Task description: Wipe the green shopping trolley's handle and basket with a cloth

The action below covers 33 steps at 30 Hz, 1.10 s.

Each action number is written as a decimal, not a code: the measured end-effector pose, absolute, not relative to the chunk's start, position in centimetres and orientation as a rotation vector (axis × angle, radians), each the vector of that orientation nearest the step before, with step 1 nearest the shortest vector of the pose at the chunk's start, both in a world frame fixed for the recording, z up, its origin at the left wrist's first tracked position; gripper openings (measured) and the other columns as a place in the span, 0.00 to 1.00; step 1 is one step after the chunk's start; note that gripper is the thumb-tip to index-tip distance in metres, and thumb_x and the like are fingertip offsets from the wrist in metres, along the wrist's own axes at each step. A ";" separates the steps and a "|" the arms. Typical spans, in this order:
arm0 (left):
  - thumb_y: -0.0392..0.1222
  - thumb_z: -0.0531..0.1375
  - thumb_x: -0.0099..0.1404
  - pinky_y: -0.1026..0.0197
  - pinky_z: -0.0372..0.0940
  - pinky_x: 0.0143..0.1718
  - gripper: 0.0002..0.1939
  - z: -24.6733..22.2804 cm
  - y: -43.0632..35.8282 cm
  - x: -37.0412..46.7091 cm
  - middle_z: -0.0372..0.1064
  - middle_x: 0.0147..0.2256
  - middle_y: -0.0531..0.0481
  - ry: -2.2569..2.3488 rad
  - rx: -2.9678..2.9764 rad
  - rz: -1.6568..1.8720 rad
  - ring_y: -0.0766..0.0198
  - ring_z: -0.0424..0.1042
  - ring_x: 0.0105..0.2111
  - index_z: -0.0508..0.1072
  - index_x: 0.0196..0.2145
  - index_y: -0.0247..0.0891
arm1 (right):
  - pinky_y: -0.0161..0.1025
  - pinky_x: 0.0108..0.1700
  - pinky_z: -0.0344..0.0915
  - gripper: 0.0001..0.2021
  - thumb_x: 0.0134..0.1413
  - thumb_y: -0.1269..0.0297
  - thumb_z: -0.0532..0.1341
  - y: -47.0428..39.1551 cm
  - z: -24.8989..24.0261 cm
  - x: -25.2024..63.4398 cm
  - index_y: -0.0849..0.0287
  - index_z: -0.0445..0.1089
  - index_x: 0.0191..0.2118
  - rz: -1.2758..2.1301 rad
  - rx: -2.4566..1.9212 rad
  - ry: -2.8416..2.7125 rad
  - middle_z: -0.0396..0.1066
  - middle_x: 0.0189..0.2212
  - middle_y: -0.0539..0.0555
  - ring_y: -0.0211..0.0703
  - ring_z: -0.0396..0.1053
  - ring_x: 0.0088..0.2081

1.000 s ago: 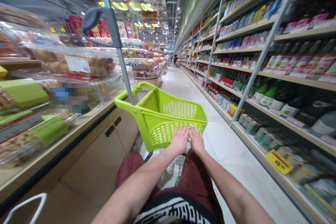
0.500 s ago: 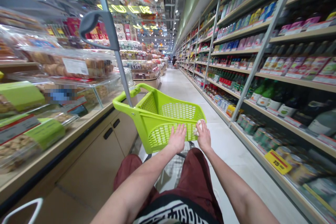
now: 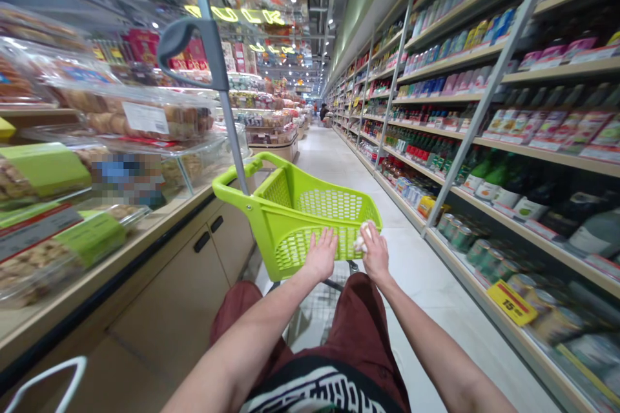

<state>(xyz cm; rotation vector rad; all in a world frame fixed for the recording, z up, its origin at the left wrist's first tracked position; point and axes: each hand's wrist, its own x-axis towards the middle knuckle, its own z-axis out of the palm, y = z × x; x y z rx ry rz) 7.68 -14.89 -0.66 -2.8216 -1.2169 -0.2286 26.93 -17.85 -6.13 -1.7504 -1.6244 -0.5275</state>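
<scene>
A bright green plastic shopping cart basket [image 3: 334, 203] with perforated sides stands in front of my knees. My left hand [image 3: 321, 257] lies against its near side panel, fingers extended and nothing held. Crumpled in my right hand [image 3: 375, 255] is a white wipe or tissue [image 3: 361, 237], pressed to the panel near the basket's right end. A grey pole [image 3: 231, 129] with a grey looped handle [image 3: 220, 55] rises from the cart's left end.
On the left, a counter [image 3: 194, 206] carries clear boxes of baked goods [image 3: 145, 117]. Shelves of bottles and cans [image 3: 489, 181] line the right, with a yellow price tag [image 3: 512, 302]. A tiled aisle [image 3: 317, 155] runs between them; a person [image 3: 323, 113] is far down it.
My right hand and the wipe have shifted slightly left along the panel. The left hand has also slid a little left. The view has turned slightly.
</scene>
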 end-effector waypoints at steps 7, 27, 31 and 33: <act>0.33 0.50 0.53 0.43 0.36 0.58 0.34 -0.6 -14.3 6.1 0.36 0.62 0.43 -1.310 -2.774 -0.194 0.54 0.35 0.61 0.48 0.58 0.33 | 0.43 0.48 0.59 0.28 0.44 0.79 0.49 -17.8 -7.2 27.9 0.55 0.60 0.54 -0.265 -2.057 -1.382 0.45 0.60 0.57 0.49 0.60 0.51; 0.29 0.46 0.54 0.38 0.32 0.57 0.31 5.0 -8.2 -3.3 0.41 0.61 0.41 -1.534 -2.396 -0.380 0.54 0.38 0.61 0.52 0.57 0.31 | 0.56 0.55 0.44 0.28 0.44 0.80 0.53 -13.6 -3.2 15.9 0.54 0.60 0.53 -0.279 -1.644 -2.038 0.49 0.59 0.58 0.48 0.44 0.60; 0.30 0.46 0.54 0.37 0.31 0.56 0.31 5.1 -8.5 -3.4 0.42 0.60 0.40 -1.534 -2.392 -0.339 0.53 0.38 0.61 0.52 0.57 0.29 | 0.55 0.55 0.44 0.27 0.45 0.78 0.53 -14.1 -2.7 13.4 0.52 0.60 0.53 -0.258 -1.412 -2.238 0.51 0.58 0.56 0.46 0.46 0.59; 0.30 0.47 0.53 0.37 0.30 0.56 0.32 5.1 -8.7 -3.2 0.42 0.60 0.39 -1.521 -2.401 -0.312 0.52 0.37 0.61 0.52 0.57 0.29 | 0.54 0.56 0.43 0.27 0.45 0.78 0.53 -13.8 -1.3 12.9 0.54 0.58 0.54 -0.348 -1.395 -2.100 0.49 0.59 0.57 0.45 0.42 0.60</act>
